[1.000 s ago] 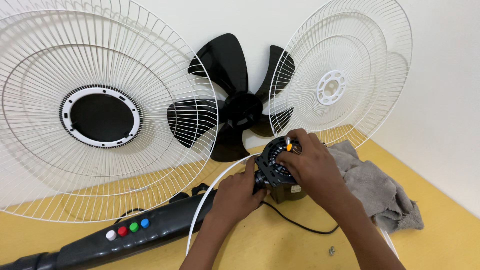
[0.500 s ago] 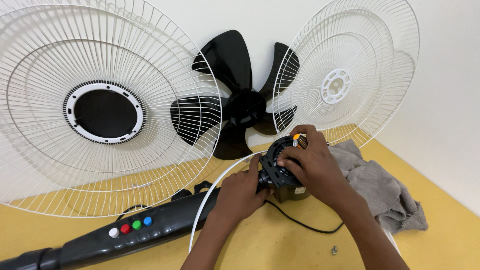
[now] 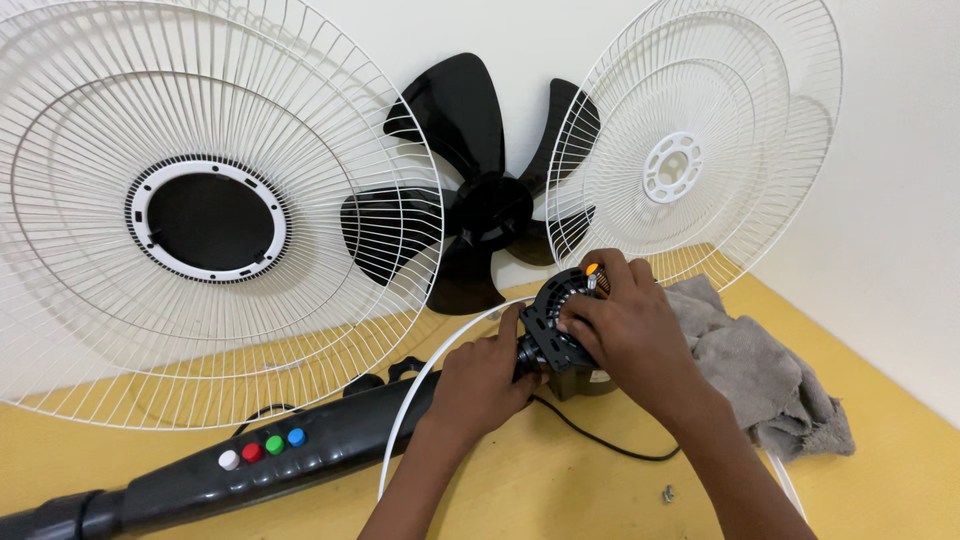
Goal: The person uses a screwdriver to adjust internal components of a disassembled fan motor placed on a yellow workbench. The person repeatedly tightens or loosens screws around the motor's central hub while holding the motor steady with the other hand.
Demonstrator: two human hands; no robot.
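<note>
From my head camera, my left hand (image 3: 487, 378) clasps the neck of the black fan motor housing (image 3: 556, 333) on the yellow table (image 3: 560, 490). My right hand (image 3: 628, 328) wraps over its front, hiding most of it; an orange tip (image 3: 592, 268) peeks out above my fingers. The black fan blade (image 3: 475, 190) is partly screened by two white wire grilles (image 3: 215, 210). The control column (image 3: 250, 462) runs off frame. A grey rag (image 3: 765, 375) lies beside my right wrist.

Motor housing (image 3: 556, 335) mostly covered by right hand (image 3: 628, 330); left grille (image 3: 200, 215) cut by top and left edges; stand column (image 3: 250, 465) runs off bottom-left; tiny screw (image 3: 667, 492) indistinct
</note>
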